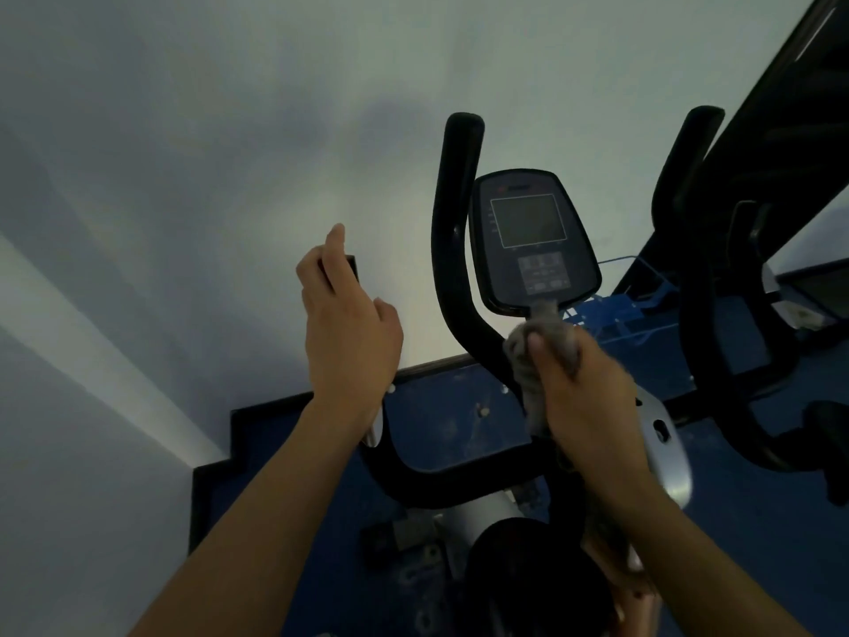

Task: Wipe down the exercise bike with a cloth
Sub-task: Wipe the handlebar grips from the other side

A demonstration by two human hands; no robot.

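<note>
**Cloth at the bike's console stem**

Our right hand grips the grey cloth against the exercise bike, just below its console. Our left hand hovers loosely open, holding nothing.

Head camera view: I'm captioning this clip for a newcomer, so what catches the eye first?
The dark oval console with its square screen stands centre-right between black curved handlebars. Just beneath it, the right hand clutches a crumpled grey cloth against the stem. The left hand hangs raised, half-open, touching nothing, before the pale wall.
</note>
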